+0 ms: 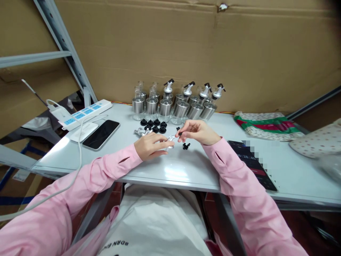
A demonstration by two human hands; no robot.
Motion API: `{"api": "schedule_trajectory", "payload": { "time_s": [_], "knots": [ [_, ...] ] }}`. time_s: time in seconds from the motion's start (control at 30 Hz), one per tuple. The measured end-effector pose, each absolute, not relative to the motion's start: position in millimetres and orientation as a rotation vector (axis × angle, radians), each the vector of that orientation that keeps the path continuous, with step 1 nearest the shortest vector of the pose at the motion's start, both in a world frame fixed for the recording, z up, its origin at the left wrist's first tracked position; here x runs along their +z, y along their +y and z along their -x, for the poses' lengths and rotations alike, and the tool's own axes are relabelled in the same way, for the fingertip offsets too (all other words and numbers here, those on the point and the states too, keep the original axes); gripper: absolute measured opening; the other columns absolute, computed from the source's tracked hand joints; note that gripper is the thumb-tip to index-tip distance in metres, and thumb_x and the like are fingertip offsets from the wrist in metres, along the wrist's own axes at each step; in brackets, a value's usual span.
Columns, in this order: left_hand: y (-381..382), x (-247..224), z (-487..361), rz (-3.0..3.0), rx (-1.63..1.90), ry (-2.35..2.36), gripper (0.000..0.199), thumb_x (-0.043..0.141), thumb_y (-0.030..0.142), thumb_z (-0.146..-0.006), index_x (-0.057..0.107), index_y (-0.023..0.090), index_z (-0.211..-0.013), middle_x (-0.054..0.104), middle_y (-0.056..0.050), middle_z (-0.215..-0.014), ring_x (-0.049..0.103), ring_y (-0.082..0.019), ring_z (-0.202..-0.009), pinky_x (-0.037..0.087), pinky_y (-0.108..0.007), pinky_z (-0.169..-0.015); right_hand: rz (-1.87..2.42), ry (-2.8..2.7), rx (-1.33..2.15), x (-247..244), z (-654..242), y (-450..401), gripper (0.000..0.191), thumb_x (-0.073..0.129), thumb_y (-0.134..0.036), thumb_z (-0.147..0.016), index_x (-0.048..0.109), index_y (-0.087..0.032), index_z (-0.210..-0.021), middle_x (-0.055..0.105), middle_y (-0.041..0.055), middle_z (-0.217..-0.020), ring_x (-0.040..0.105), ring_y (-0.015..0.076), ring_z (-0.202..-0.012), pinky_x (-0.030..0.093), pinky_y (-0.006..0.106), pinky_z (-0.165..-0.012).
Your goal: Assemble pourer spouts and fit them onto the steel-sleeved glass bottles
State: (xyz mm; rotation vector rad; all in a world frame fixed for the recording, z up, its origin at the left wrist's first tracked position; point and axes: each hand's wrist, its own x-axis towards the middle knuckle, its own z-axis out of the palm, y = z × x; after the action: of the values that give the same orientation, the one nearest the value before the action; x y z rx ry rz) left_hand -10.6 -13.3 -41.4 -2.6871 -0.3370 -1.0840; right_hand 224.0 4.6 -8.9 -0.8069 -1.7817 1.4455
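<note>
Over the middle of the table, my left hand (152, 146) holds a silver pour spout (171, 137) at its fingertips. My right hand (198, 132) pinches a small black lever piece (180, 134) right by the spout; whether the two parts touch is too small to tell. More small black levers (185, 146) lie just below my right hand. Beyond my left hand are several black ribbed stoppers (156, 129) and a few loose silver spouts (141, 132), partly covered by the hand. Behind stand rows of glass bottles with steel sleeves (165, 107), some topped with silver-and-black pourers (188, 89).
Left on the table (176, 174) are a power strip (86, 113), a phone (101, 135) and a white cable (80, 156) crossing my left sleeve. A tablet-like screen (252, 163) lies right, with patterned cloth (262, 126) behind it. Cardboard (186, 46) walls the back.
</note>
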Motion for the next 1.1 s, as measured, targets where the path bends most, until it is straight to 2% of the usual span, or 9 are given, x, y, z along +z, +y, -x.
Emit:
{"api": "schedule_trajectory", "payload": {
  "time_s": [0.23, 0.5, 0.73, 0.83, 0.97, 1.1],
  "knots": [
    [-14, -40, 10, 2.675, -1.091, -0.317, 0.026, 0.046, 0.029, -0.088, 0.053, 0.018, -0.110, 0.063, -0.007, -0.092, 0.059, -0.012, -0.075, 0.045, -0.024, -0.068, 0.703, -1.562, 1.555, -18, -210, 3, 0.027, 0.078, -0.031, -0.056, 0.065, -0.013, -0.071, 0.059, -0.0034, -0.049, 0.046, 0.0042, -0.040, 0.036, 0.019, -0.041],
    [-14, -43, 9, 2.684, -1.041, -0.351, 0.027, 0.043, 0.033, -0.089, 0.055, 0.019, -0.109, 0.064, -0.006, -0.091, 0.059, -0.012, -0.076, 0.044, -0.023, -0.068, 0.653, -1.509, 1.593, -19, -201, -3, 0.032, 0.079, -0.035, -0.054, 0.057, -0.013, -0.060, 0.060, -0.0026, -0.046, 0.047, 0.0048, -0.035, 0.035, 0.019, -0.038],
    [-13, -44, 10, 2.691, -1.008, -0.367, 0.028, 0.041, 0.034, -0.090, 0.056, 0.020, -0.110, 0.063, -0.006, -0.091, 0.059, -0.012, -0.076, 0.044, -0.023, -0.067, 0.648, -1.501, 1.577, -24, -200, -2, 0.030, 0.080, -0.031, -0.053, 0.058, -0.012, -0.060, 0.060, -0.0026, -0.047, 0.046, 0.0040, -0.035, 0.035, 0.018, -0.038],
    [-14, -41, 10, 2.678, -1.053, -0.351, 0.028, 0.041, 0.032, -0.090, 0.053, 0.019, -0.111, 0.062, -0.007, -0.092, 0.058, -0.012, -0.076, 0.045, -0.023, -0.068, 0.621, -1.453, 1.656, -22, -200, -4, 0.026, 0.078, -0.031, -0.058, 0.063, -0.013, -0.069, 0.061, -0.0016, -0.052, 0.049, 0.0051, -0.040, 0.037, 0.019, -0.042],
    [-16, -37, 10, 2.651, -1.128, -0.331, 0.027, 0.042, 0.030, -0.090, 0.051, 0.018, -0.112, 0.061, -0.006, -0.092, 0.056, -0.011, -0.073, 0.044, -0.023, -0.066, 0.581, -1.382, 1.848, -17, -197, -11, 0.034, 0.073, -0.030, -0.066, 0.064, -0.014, -0.095, 0.062, -0.0007, -0.065, 0.054, 0.0064, -0.054, 0.039, 0.020, -0.049],
    [-18, -36, 9, 2.626, -1.138, -0.358, 0.028, 0.042, 0.030, -0.090, 0.050, 0.020, -0.115, 0.060, -0.004, -0.087, 0.055, -0.011, -0.072, 0.043, -0.023, -0.067, 0.505, -1.402, 1.968, -15, -193, -16, 0.033, 0.067, -0.035, -0.073, 0.063, -0.012, -0.095, 0.057, -0.0004, -0.065, 0.050, 0.0061, -0.055, 0.037, 0.021, -0.052]
  ]
}}
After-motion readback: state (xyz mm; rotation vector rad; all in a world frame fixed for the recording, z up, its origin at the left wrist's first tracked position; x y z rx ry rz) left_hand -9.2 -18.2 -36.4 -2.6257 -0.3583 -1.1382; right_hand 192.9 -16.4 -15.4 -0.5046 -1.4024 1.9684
